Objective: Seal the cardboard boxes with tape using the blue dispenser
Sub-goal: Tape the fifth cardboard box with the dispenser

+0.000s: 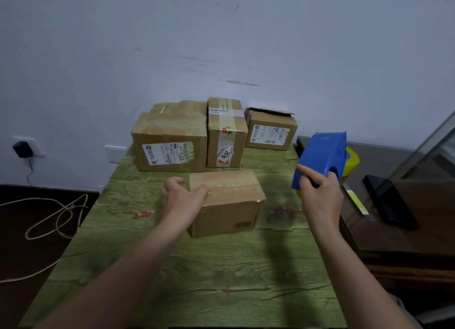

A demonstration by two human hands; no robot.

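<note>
A: Where is the blue dispenser (pixel 320 156)?
B: Lifted above the right edge of the green table (pixel 197 279), with the right hand (pixel 320 198) gripping it from below.
A: And the left hand (pixel 181 198)?
B: Curled over the left end of the nearest box (pixel 231 205). Other boxes (pixel 170 141) stand behind it by the wall (pixel 221 33), 1 with its flaps open.

Green table (pixel 197 279), black phone (pixel 391 200), white cord (pixel 49 218)

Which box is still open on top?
The back-right box, nearest the blue dispenser: its top flaps stick up with a dark gap. The rest have flat tops.
</note>
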